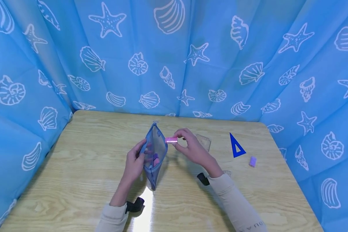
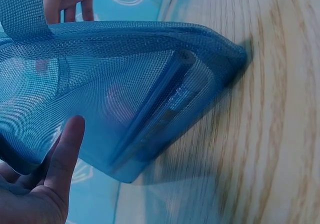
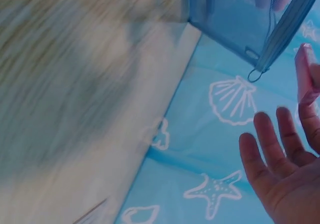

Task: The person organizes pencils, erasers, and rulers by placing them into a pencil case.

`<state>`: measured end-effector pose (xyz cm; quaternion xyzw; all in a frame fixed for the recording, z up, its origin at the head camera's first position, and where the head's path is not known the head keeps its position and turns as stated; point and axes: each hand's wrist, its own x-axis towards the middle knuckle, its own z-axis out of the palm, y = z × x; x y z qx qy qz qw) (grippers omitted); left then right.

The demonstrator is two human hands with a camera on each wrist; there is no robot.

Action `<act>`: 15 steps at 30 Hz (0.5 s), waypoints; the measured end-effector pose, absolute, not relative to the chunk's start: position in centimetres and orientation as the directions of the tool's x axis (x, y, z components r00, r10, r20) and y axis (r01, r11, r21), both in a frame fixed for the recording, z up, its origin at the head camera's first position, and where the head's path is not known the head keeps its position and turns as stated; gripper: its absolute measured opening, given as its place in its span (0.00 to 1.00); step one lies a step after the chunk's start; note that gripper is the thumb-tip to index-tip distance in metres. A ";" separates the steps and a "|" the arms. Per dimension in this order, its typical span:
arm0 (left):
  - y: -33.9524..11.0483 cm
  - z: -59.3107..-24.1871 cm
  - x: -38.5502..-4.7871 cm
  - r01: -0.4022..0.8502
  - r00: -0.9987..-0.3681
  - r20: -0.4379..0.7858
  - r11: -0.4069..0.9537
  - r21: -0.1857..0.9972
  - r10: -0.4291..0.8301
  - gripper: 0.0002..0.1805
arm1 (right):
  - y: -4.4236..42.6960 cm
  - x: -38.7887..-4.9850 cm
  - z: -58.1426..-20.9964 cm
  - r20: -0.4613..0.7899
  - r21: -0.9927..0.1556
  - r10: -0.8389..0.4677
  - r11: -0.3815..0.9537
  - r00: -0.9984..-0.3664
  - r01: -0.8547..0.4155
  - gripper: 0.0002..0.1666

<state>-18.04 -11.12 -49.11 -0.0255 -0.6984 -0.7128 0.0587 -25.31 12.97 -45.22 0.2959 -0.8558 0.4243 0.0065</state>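
A blue mesh pouch (image 1: 154, 174) stands with its mouth spread apart; pink and purple pieces (image 1: 156, 160) lie inside. My left hand (image 1: 135, 162) grips the pouch's left rim. In the left wrist view, long items (image 2: 150, 109) show through the mesh, beside my left hand (image 2: 47, 189). My right hand (image 1: 195, 149) pinches a small pink block (image 1: 171, 140) at the pouch's right edge. The right wrist view has the pink block (image 3: 305, 74) between thumb and finger of my right hand (image 3: 285, 169), with the other fingers spread, near the pouch's zipper end (image 3: 260, 59).
On the wooden table (image 1: 90, 154), a blue set square (image 1: 235, 146) and a purple block (image 1: 252, 161) lie to the right. A clear ruler-like piece (image 1: 204, 141) sits behind my right hand, and another clear piece (image 1: 227, 173) is by the right sleeve. A blue curtain (image 1: 162, 80) surrounds the table.
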 end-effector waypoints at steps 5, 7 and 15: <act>-11.1 -49.1 -18.2 0.122 -0.992 0.121 -0.024 0.992 -0.046 0.32 | 12.0 -25.5 -44.4 0.274 -0.665 -0.519 0.507 -0.810 -0.549 0.08; -11.1 -49.1 -18.2 0.122 -0.992 0.121 -0.026 0.992 -0.046 0.32 | 11.6 -25.5 -44.1 0.268 -0.653 -0.526 0.517 -0.807 -0.553 0.08; -11.2 -49.1 -18.0 0.115 -0.992 0.114 -0.019 0.993 -0.047 0.32 | 10.4 -26.0 -43.6 0.245 -0.578 -0.569 0.565 -0.785 -0.589 0.09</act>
